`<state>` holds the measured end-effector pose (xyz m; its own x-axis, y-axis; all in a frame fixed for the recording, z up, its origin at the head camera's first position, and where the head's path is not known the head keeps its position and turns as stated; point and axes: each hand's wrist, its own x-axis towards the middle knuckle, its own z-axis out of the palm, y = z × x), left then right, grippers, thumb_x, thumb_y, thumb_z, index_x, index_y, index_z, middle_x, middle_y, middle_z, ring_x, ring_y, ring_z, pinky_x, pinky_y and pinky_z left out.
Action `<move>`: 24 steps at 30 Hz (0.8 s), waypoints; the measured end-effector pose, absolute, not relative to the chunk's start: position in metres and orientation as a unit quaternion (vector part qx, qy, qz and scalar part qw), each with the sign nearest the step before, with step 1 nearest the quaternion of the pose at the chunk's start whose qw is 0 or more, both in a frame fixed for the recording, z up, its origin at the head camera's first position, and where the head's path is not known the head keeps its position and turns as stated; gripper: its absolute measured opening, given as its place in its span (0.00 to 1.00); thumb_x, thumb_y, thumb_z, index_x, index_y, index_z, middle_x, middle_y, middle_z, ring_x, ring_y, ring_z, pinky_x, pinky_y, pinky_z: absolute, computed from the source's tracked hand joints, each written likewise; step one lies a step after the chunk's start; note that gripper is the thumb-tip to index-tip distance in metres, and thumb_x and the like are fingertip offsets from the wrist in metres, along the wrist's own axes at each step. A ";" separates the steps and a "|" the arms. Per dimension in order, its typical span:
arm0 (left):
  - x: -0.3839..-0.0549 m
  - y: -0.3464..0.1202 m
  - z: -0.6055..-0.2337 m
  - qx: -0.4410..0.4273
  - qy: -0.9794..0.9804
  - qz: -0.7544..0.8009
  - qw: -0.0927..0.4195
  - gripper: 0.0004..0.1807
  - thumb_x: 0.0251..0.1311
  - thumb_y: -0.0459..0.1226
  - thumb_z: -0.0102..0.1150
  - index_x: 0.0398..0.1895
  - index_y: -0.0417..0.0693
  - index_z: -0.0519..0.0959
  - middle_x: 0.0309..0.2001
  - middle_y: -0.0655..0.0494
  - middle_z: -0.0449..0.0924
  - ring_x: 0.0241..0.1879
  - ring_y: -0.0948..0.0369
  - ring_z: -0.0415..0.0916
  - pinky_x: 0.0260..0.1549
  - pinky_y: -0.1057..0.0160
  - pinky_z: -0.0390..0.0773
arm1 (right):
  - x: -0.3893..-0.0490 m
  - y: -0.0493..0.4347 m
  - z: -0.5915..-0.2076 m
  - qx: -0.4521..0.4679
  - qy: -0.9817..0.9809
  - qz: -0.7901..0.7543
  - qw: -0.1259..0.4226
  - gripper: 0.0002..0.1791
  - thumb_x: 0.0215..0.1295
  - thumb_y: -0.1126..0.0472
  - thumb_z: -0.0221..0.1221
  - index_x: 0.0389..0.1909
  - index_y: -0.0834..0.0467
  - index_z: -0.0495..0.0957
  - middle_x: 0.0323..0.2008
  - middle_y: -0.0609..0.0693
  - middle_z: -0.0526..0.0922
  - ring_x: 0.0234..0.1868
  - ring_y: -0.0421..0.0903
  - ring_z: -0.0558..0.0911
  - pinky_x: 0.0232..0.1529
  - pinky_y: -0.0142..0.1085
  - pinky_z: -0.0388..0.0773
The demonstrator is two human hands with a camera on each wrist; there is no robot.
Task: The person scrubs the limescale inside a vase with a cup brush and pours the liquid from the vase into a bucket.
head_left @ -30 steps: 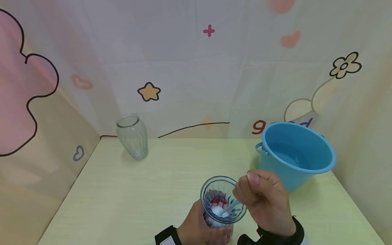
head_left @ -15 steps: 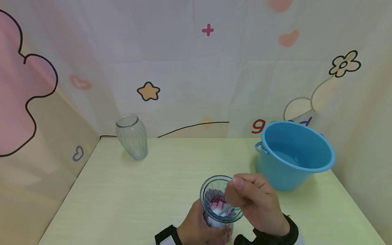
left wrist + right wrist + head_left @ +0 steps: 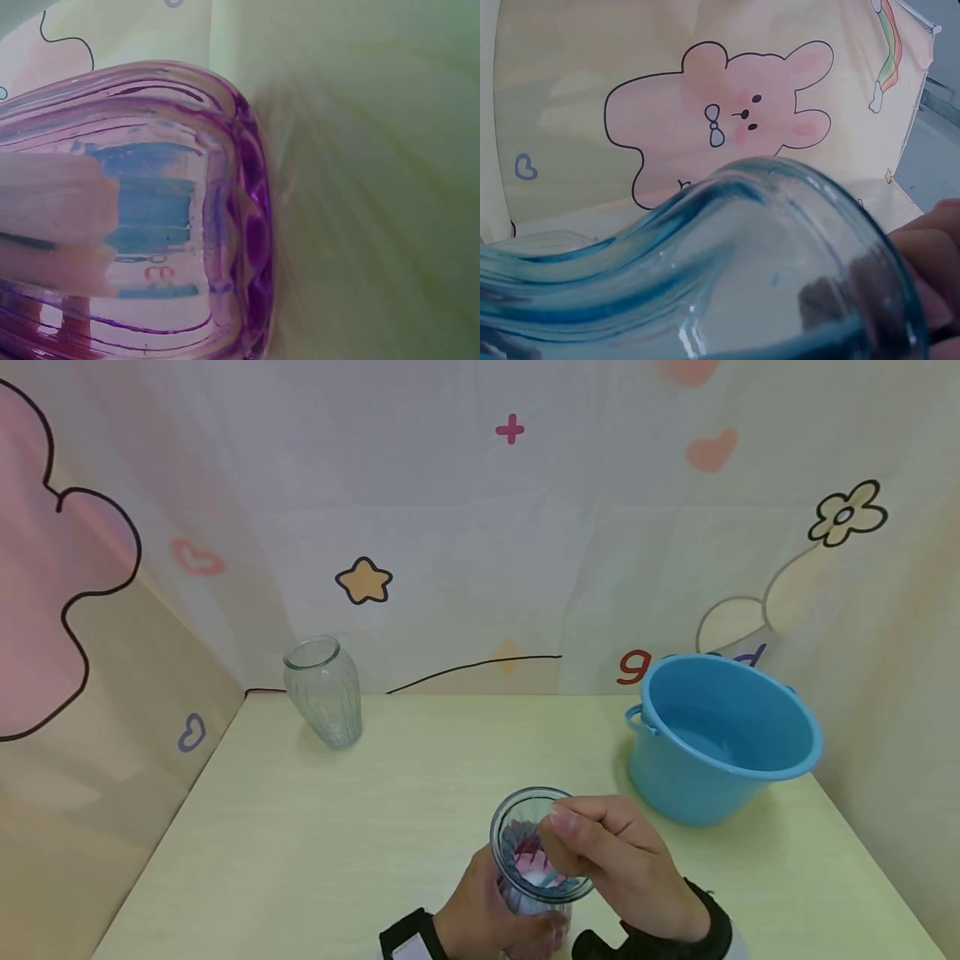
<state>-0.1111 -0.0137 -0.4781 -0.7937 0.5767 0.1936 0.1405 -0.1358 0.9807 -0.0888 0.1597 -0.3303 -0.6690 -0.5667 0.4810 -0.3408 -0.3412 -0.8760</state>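
Observation:
My left hand (image 3: pixel 480 912) grips a ribbed glass vase (image 3: pixel 522 817) from its left side, near the front of the table. The vase is blue-tinted at the mouth and pink to purple toward its base (image 3: pixel 255 225). Over the right part of its rim, my right hand (image 3: pixel 618 864) pinches the pale-blue stick (image 3: pixel 552 878) of a bottle brush, which reaches down into the vase. The brush's head is mostly hidden by the glass and my hand. In the right wrist view, fingers (image 3: pixel 930 251) show at the vase's rim (image 3: pixel 870 240).
A light-blue bucket (image 3: pixel 645 777) with side lugs stands at the right, just beyond my right hand. At the back left a clear ribbed glass vase (image 3: pixel 326 702) stands on the pale wood table (image 3: pixel 300 827). A printed curtain (image 3: pixel 450 527) hangs behind the table.
My right hand has moved left and slightly down, farther over the mouth of the vase, with the brush stick. My left hand and the vase stay in place.

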 end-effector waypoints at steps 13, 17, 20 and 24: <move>-0.110 -0.013 -0.476 0.273 0.632 0.704 0.175 0.38 0.53 0.39 0.78 0.66 0.62 0.70 0.58 0.56 0.84 0.56 0.56 0.83 0.60 0.63 0.80 | -0.093 0.163 -0.339 -0.446 0.476 -0.756 0.047 0.23 0.78 0.75 0.24 0.24 0.63 0.60 0.20 0.51 0.58 0.19 0.50 0.59 0.19 0.43 0.54; -0.110 -0.014 -0.476 0.266 0.633 0.705 0.178 0.37 0.52 0.39 0.78 0.65 0.59 0.71 0.57 0.52 0.83 0.55 0.56 0.83 0.58 0.63 0.80 | -0.092 0.165 -0.340 -0.455 0.445 -0.770 0.038 0.23 0.78 0.74 0.22 0.23 0.62 0.59 0.19 0.51 0.57 0.19 0.48 0.59 0.19 0.41 0.53; -0.111 -0.015 -0.477 0.262 0.639 0.701 0.176 0.38 0.51 0.39 0.79 0.66 0.55 0.70 0.56 0.52 0.83 0.54 0.57 0.83 0.58 0.63 0.81 | -0.092 0.167 -0.339 -0.451 0.436 -0.779 0.020 0.24 0.79 0.72 0.21 0.22 0.60 0.56 0.19 0.49 0.56 0.19 0.47 0.58 0.20 0.39 0.53; -0.112 -0.016 -0.479 0.263 0.653 0.691 0.164 0.38 0.51 0.40 0.79 0.65 0.56 0.71 0.56 0.55 0.83 0.54 0.59 0.83 0.58 0.64 0.81 | -0.093 0.171 -0.335 -0.446 0.413 -0.794 -0.016 0.22 0.77 0.70 0.19 0.23 0.59 0.55 0.20 0.48 0.57 0.19 0.45 0.58 0.20 0.37 0.52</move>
